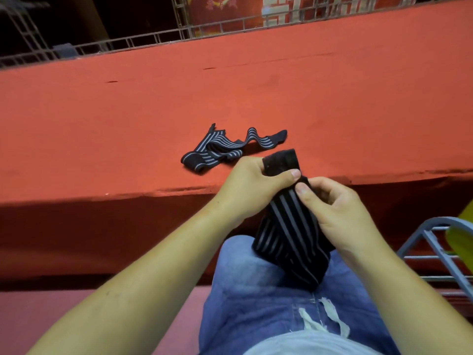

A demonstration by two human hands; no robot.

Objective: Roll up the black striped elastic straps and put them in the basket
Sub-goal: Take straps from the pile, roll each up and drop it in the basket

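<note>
Both my hands hold one black strap with grey stripes (291, 237) in front of the red ledge. My left hand (252, 183) pinches its plain black end with the thumb on top. My right hand (332, 208) grips the striped part just below, thumb pressed on it. The rest of this strap hangs folded down onto my knee. A second black striped strap (225, 149) lies loose and wavy on the red carpeted platform (128, 124), just beyond my left hand. A grey wire basket (432, 247) shows at the right edge, only partly in view.
The red platform has a front edge just under my hands, with a drop to a darker red floor (51, 316). Metal truss frames (153, 39) run along the platform's far side. Something yellow-green (460, 242) sits at the basket.
</note>
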